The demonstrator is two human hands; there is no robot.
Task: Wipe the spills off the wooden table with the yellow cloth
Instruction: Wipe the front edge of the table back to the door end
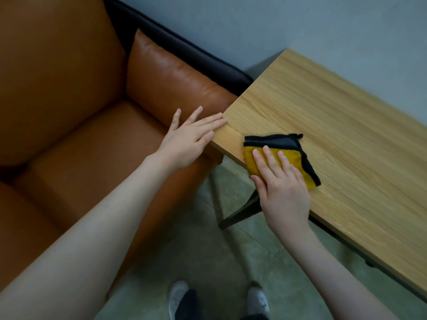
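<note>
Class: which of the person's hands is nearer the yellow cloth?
Right. The right hand presses flat on the yellow cloth; the left hand rests at the table corner, apart.

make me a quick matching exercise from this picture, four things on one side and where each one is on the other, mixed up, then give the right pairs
Things:
1. yellow cloth
2. left hand
3. right hand
4. shoes

Places:
A. fingers straight, at the corner edge of the wooden table, in front of the orange sofa
B. on the floor, bottom of the view
C. folded, lying near the table's corner
D. pressing flat on top of the cloth

Pairs: 1-C, 2-A, 3-D, 4-B
</note>
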